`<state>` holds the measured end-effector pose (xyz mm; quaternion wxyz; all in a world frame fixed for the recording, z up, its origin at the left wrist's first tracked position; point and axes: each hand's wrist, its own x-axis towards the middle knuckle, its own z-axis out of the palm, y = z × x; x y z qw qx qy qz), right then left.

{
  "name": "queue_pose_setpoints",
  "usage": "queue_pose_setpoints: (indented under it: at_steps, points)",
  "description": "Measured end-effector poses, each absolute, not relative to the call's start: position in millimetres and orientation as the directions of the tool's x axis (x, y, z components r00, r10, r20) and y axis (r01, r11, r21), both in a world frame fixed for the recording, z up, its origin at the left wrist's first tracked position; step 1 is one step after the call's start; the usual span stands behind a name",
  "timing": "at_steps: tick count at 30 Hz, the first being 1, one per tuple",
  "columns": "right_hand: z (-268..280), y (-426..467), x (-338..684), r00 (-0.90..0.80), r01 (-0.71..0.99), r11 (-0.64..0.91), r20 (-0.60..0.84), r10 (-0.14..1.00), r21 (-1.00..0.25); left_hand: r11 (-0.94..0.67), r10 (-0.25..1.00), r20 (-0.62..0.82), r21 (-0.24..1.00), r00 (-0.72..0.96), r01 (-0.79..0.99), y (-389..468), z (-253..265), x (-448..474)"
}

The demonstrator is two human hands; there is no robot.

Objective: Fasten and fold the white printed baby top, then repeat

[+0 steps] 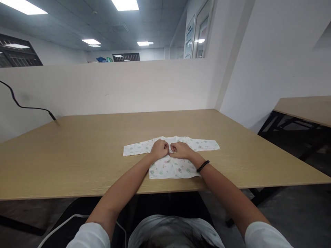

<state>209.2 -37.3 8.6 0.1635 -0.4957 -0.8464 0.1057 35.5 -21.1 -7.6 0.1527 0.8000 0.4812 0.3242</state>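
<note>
A small white long-sleeved baby shirt point(172, 168) with a printed pattern lies spread on the wooden table, its sleeves stretched out to the left and right. My left hand point(159, 149) is closed over the middle of its chest, fingers curled inward. Close beside it, my right hand point(180, 150) is also closed at the shirt's centre line, with a black beaded bracelet point(203, 166) on that wrist. The two fists nearly meet. What the fingertips pinch is too small to make out, though both hands rest on the shirt front.
The wooden table point(85, 155) reaches back to a low white partition point(137, 86). A black cable point(31, 107) hangs down at the left and ends near the table's back corner. Another table point(307, 108) stands at the right. A white cord point(62, 224) runs below the front edge.
</note>
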Motion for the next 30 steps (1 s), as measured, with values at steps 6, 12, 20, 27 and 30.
queue_pose_setpoints:
  at_steps: [6, 12, 20, 27, 30]
  points:
    - [10.1, -37.5, 211.1, -0.481, 0.776, 0.505, 0.165, 0.861, -0.377, -0.476, 0.878, 0.340, 0.698, 0.337, 0.536, -19.2, -11.0, 34.8]
    - [6.7, -32.4, 213.3, -0.441, 0.775, 0.456, 0.143, 0.886, -0.438, -0.437, 0.894, 0.310, 0.763, 0.324, 0.476, -17.8, -12.0, 32.7]
    - [6.3, -26.9, 217.1, -0.444, 0.701, 0.417, 0.103, 0.890, -0.579, -0.398, 0.915, 0.291, 0.767, 0.280, 0.503, -20.1, -12.7, 32.6]
    - [13.5, -14.0, 240.9, -0.532, 0.564, 0.382, 0.032, 0.846, -0.732, -0.401, 0.910, 0.272, 0.764, 0.312, 0.506, -21.3, -13.9, 35.6]
    - [13.3, -11.8, 244.7, -0.559, 0.523, 0.376, 0.025, 0.829, -0.765, -0.404, 0.906, 0.259, 0.762, 0.334, 0.506, -21.8, -13.0, 35.4]
